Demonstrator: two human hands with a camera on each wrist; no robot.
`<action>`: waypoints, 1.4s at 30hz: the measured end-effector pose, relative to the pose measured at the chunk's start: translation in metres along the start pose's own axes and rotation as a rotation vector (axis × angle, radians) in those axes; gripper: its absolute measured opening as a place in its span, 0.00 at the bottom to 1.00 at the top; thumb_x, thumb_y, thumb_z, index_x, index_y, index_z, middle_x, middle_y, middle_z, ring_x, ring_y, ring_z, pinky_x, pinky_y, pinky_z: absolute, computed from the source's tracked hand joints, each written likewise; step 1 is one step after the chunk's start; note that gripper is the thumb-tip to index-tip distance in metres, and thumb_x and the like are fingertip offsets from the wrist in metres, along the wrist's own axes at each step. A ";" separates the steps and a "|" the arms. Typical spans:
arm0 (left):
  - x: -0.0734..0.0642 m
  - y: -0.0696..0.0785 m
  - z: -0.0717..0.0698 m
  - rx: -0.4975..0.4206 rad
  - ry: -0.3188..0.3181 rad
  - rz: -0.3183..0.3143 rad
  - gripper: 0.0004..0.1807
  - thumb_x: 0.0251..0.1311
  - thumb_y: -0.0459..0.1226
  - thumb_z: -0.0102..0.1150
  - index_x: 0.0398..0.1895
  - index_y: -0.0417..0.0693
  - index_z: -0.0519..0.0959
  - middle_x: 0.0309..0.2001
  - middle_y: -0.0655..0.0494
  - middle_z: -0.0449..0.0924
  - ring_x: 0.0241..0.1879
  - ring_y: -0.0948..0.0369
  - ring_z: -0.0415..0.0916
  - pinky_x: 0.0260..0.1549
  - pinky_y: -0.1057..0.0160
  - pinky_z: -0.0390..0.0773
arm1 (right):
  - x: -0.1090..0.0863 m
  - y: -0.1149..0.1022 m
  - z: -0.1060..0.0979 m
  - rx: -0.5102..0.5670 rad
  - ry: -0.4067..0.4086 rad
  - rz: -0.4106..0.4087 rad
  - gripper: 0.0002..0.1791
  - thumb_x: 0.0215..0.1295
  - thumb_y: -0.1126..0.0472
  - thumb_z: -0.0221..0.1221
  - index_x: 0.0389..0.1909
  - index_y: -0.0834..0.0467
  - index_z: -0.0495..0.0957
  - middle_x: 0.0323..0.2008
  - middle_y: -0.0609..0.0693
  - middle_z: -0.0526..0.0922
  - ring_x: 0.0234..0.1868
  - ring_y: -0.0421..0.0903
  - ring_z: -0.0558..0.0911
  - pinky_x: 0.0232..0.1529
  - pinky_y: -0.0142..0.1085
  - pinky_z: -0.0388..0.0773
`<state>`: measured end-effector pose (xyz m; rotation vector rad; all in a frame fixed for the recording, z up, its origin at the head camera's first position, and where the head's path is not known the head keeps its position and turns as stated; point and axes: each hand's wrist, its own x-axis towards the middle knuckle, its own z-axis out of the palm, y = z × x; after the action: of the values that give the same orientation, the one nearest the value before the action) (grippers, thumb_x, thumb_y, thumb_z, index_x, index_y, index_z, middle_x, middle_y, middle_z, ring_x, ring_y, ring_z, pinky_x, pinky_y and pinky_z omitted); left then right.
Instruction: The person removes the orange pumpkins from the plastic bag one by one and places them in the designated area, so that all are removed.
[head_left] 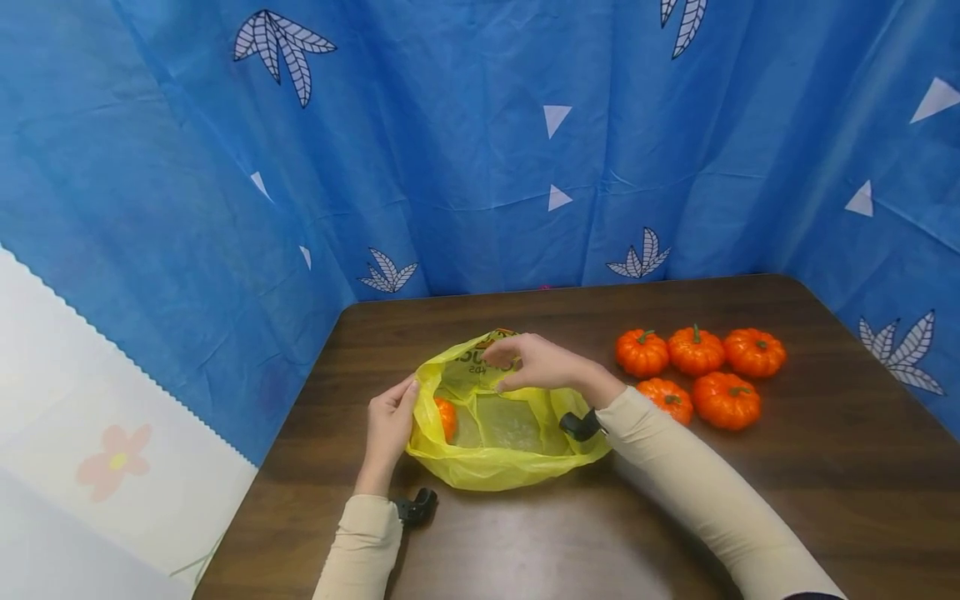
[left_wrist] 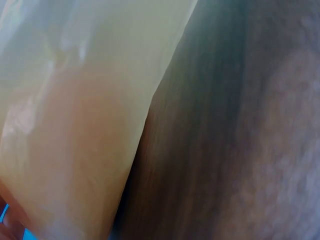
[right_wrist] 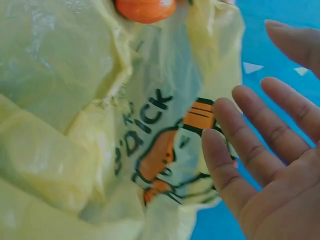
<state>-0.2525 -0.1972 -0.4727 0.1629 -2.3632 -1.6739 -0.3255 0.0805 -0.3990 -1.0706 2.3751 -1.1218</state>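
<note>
A yellow plastic bag [head_left: 498, 471] lies with its mouth spread wide on the table, and printed letters and a cartoon show on its far wall. My left hand [head_left: 392, 421] pinches the bag's left rim between thumb and fingers. Inside, by that rim, sits a small orange pumpkin [head_left: 446, 418], also visible at the top of the right wrist view. Over the far part of the opening is my right hand [head_left: 536, 362], holding nothing, its fingers spread and slightly bent beside the printed wall [right_wrist: 150, 145]. Bag film [left_wrist: 75, 125] fills much of the left wrist view.
Several orange pumpkins, one of them a front pumpkin [head_left: 726, 401], stand in two rows on the brown wooden table [head_left: 840, 467], right of the bag. A blue curtain [head_left: 480, 150] hangs behind the table. White patterned cloth [head_left: 112, 417] is at the left.
</note>
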 end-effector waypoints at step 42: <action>0.001 0.003 0.004 0.000 -0.003 0.009 0.20 0.73 0.47 0.54 0.60 0.48 0.81 0.61 0.48 0.81 0.53 0.50 0.84 0.48 0.60 0.85 | 0.048 0.026 0.083 0.128 -0.077 0.044 0.39 0.56 0.56 0.74 0.69 0.56 0.71 0.54 0.51 0.83 0.43 0.41 0.81 0.43 0.32 0.82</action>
<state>-0.2548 -0.1928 -0.4713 0.1489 -2.3623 -1.6715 -0.3260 0.0113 -0.4702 -0.9948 2.2248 -1.1772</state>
